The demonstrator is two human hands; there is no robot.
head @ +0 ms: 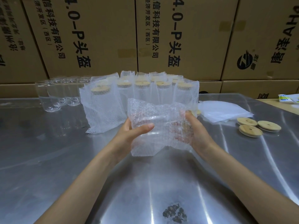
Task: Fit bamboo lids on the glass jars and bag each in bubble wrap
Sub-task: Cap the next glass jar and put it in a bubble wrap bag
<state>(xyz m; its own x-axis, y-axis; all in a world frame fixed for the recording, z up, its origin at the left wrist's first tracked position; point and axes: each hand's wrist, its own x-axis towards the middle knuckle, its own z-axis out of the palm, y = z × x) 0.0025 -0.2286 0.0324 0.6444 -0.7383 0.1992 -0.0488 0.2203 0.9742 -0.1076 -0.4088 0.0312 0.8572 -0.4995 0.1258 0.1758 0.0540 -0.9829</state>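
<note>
I hold a bubble wrap bag (160, 126) above the steel table, with a glass jar lying sideways inside it. My left hand (132, 131) grips the bag's left side, thumb across the front. My right hand (195, 128) grips the right side, where the jar's bamboo lid shows faintly through the wrap. Behind stand several bagged jars with bamboo lids (142, 92). Several bare glass jars (56, 92) stand at the back left. Three loose bamboo lids (257, 126) lie at the right.
A stack of flat bubble wrap bags (223, 110) lies right of the bagged jars. Cardboard cartons (100, 38) form a wall behind the steel table (48, 159). A printed packet (288, 98) sits at the far right edge. A dark stain (175, 213) marks the near table.
</note>
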